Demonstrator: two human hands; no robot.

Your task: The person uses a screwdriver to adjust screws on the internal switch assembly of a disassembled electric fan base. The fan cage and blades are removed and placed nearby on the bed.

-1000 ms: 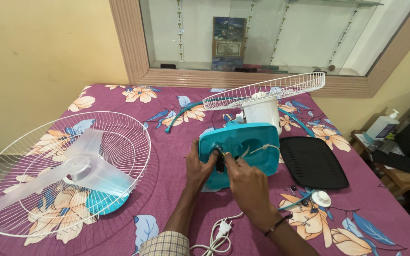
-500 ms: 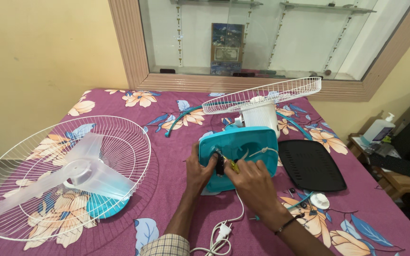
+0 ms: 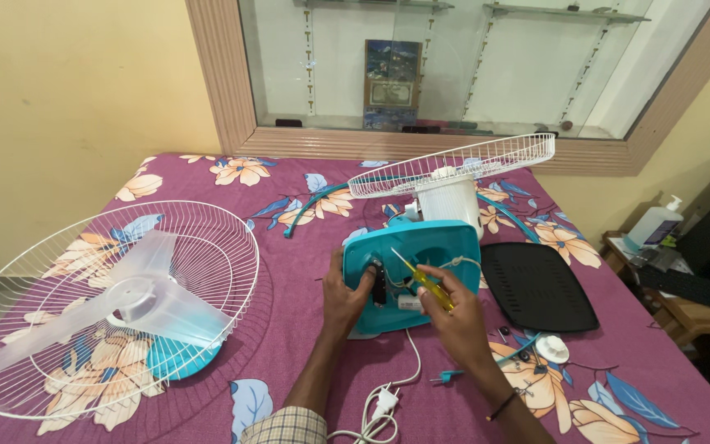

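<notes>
While my left hand [image 3: 345,294] grips the left edge of the teal fan base [image 3: 417,271] in the middle of the bench [image 3: 306,362], my right hand [image 3: 456,316] is closed around a yellow screwdriver [image 3: 422,279], its tip inside the base. Far behind stands a white grille [image 3: 454,164]; a black cover [image 3: 538,285] lies right, the caged blade [image 3: 108,304] left.

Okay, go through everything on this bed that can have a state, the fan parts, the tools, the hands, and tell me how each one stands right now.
Teal fan base: opened, wiring exposed.
Black base cover: off, lying beside the base.
Front grille: detached, lying flat.
Fan blade: removed, resting in the front grille.
Rear grille: attached to the motor.
White plug: unplugged.
Left hand: gripping the base.
Right hand: holding a yellow screwdriver, tip in the base.
</notes>
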